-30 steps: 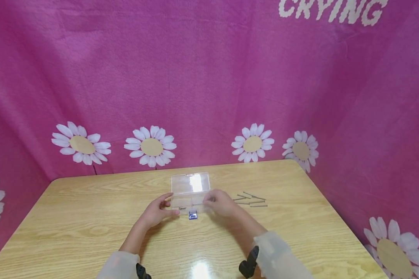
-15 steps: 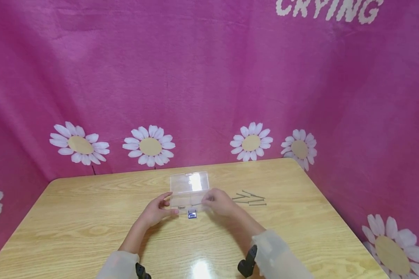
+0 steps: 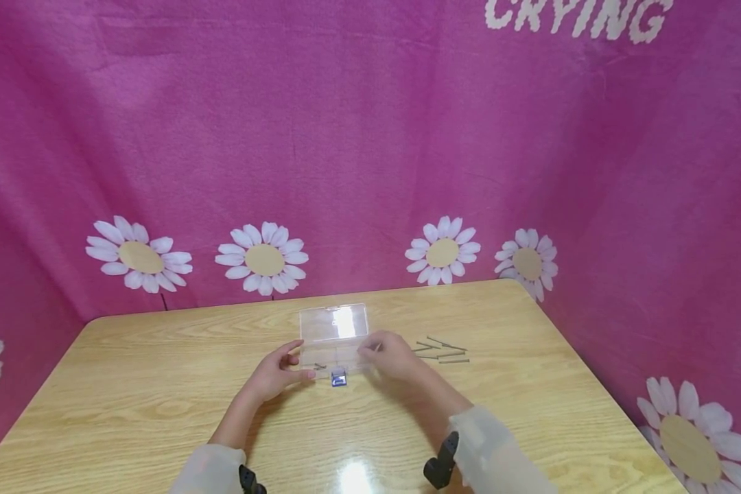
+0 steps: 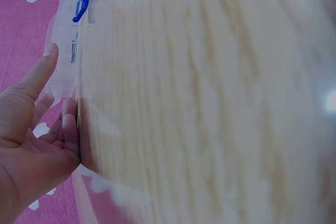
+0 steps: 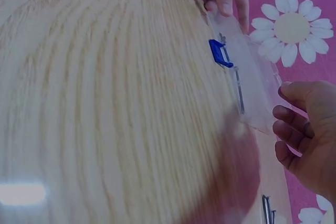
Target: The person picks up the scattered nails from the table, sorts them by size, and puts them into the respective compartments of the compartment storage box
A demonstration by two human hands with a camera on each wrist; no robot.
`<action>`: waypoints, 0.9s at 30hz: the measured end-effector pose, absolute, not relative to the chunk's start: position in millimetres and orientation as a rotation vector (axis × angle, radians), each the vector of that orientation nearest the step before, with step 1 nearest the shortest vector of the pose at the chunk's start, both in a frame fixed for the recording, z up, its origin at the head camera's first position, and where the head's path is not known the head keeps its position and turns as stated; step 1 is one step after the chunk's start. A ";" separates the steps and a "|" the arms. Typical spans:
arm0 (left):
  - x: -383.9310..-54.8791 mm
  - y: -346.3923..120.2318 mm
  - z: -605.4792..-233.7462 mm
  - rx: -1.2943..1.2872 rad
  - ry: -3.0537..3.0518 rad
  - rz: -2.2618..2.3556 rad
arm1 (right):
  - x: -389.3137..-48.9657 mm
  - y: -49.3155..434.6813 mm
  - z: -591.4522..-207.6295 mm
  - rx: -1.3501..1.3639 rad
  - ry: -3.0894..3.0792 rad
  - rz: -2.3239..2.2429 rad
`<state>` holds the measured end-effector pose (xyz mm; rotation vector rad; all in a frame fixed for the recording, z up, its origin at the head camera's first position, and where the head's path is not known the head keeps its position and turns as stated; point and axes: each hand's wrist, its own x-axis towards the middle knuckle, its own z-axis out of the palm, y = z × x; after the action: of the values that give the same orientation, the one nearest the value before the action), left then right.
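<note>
A clear plastic compartment box (image 3: pixel 321 353) stands on the table with its lid (image 3: pixel 318 324) raised at the back and a blue latch (image 3: pixel 338 379) hanging at the front. My left hand (image 3: pixel 274 375) grips its left end, thumb along the front wall and fingers round behind. A few short nails (image 3: pixel 319 366) lie in the left compartment. Inside the right part, a long nail (image 5: pixel 240 94) rests along the front wall. Over the right end hovers my right hand (image 3: pixel 392 356), its fingers loosely bent and holding nothing in the right wrist view.
Several long nails (image 3: pixel 453 361) lie loose on the wooden table (image 3: pixel 160 405) to the right of the box, close to the right hand. A pink curtain (image 3: pixel 358 171) with daisies hangs behind the table and along its sides.
The right hand held a long nail over the box's right part; that nail now lies in the box, released. The left hand has kept its grip on the left end.
</note>
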<state>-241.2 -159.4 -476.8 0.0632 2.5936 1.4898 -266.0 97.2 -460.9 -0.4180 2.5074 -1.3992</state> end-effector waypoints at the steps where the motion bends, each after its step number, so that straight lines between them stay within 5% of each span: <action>1: -241.3 -159.6 -477.0 0.063 2.593 1.492 | -266.0 98.8 -460.6 -0.395 2.501 -1.413; 27: -240.8 -158.5 -473.8 0.033 2.595 1.465 | -284.0 181.1 -451.4 -0.531 2.867 -1.055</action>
<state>-240.8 -158.5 -473.8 0.0333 2.5949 1.4649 -284.0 181.1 -451.4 -0.5307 2.8666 -1.0554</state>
